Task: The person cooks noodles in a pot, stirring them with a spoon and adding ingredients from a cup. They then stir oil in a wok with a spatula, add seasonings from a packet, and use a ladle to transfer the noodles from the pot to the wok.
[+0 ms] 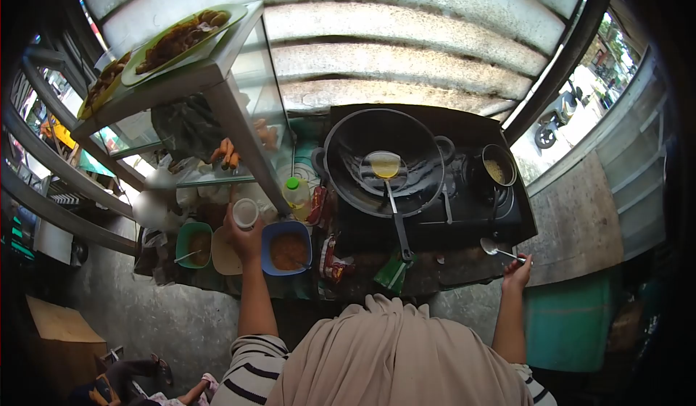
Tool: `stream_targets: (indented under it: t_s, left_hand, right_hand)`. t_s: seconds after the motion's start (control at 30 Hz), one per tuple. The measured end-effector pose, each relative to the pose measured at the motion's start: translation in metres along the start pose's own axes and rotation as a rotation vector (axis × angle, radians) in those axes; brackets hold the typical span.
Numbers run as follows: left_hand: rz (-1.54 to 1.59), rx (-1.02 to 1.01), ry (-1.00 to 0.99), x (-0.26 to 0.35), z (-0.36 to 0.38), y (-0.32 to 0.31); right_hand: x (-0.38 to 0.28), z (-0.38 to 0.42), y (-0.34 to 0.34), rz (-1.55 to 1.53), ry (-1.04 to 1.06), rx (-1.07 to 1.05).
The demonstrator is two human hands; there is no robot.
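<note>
My left hand (243, 236) is closed around a small white cup (246, 212), above the row of bowls at the left of the counter. Just right of it sits a blue bowl (288, 249) of orange-brown sauce; on the other side are a beige dish (225, 254) and a green bowl (194, 245) with a spoon in it. Out to the right, my right hand (517, 272) grips a metal spoon (490, 246) by its handle, near the stove's front corner. A black-handled ladle (396, 217) rests in the large dark wok (341, 161), with yellowish liquid in its bowl.
A small pot (510, 161) with pale noodle-like food stands on the right of the black stove (464, 225). A green-capped bottle (297, 197) is left of the wok. The glass display case (239, 116) rises at the left, carrying a green plate (235, 16) of food.
</note>
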State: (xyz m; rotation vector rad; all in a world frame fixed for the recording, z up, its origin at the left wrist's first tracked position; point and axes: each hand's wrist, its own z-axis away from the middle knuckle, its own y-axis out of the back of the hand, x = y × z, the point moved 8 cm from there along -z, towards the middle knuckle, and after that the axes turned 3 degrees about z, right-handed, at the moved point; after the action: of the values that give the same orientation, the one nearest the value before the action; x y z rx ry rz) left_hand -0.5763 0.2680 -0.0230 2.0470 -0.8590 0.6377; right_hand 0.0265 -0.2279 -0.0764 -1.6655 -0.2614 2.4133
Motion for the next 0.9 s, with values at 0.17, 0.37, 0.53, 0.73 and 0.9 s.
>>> stream_targets:
  t_s: [0.17,0.37,0.53,0.73,0.9]
  left_hand:
    - [0.306,0.015,-0.051,0.076,0.013,0.043]
    - [0.690,-0.207,-0.045,0.202,0.049,0.013]
    - [0.917,-0.438,-0.049,0.321,0.079,-0.076]
    - [1.037,-0.865,-0.201,0.457,0.117,-0.210]
    - [0.955,-0.990,-0.195,0.497,0.160,-0.323]
  right_hand:
    - [-0.008,-0.022,-0.003,-0.055,-0.007,0.016]
    - [-0.022,-0.079,0.007,-0.081,-0.021,-0.024]
    - [-0.046,-0.137,0.015,-0.138,-0.049,-0.024]
    - [-0.072,-0.199,0.038,-0.118,-0.053,-0.027]
    - [-0.080,-0.230,0.061,-0.081,-0.051,-0.027]
